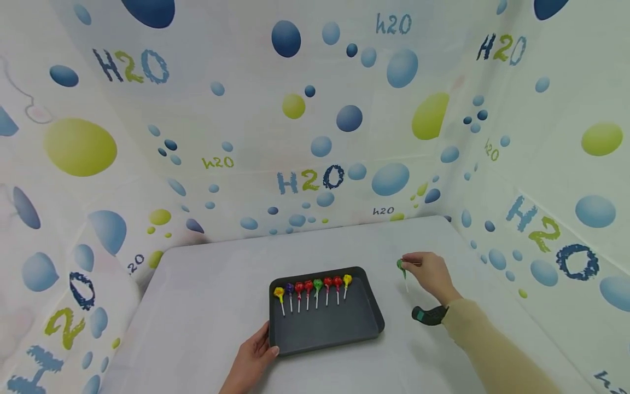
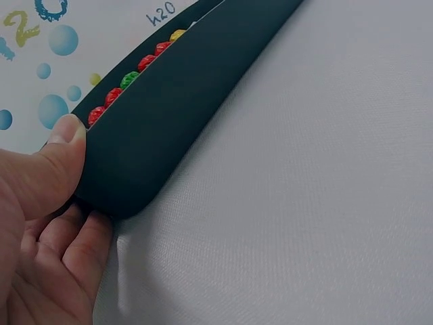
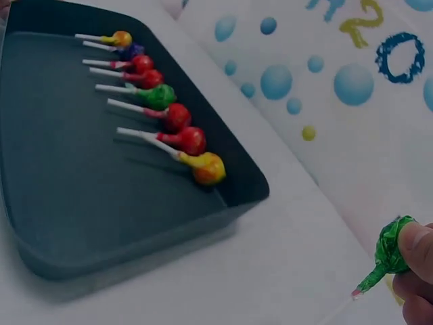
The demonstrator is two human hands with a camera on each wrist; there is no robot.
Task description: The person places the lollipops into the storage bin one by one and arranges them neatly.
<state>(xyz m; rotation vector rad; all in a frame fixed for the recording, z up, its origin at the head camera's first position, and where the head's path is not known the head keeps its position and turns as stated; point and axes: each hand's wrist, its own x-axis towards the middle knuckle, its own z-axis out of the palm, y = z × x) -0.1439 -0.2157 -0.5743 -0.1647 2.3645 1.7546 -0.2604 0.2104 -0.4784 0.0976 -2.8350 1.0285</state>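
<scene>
A dark grey tray (image 1: 325, 331) lies on the white table, with a row of wrapped lollipops along its far side. Yellow ones (image 1: 347, 279) end the row on both sides, with purple, red and green (image 1: 318, 284) between, sticks toward the near side. My left hand (image 1: 252, 358) grips the tray's near left corner, thumb on the rim (image 2: 66, 128) and fingers underneath. Right of the tray, my right hand (image 1: 428, 273) pinches another green lollipop (image 3: 389, 250) by its wrapped head, its white stick pointing down.
The white tablecloth (image 1: 206, 306) spreads around the tray. Sheets printed with bubbles and "H2O" (image 1: 310, 180) rise behind and on both sides. A dark band (image 1: 429, 316) sits on the right wrist.
</scene>
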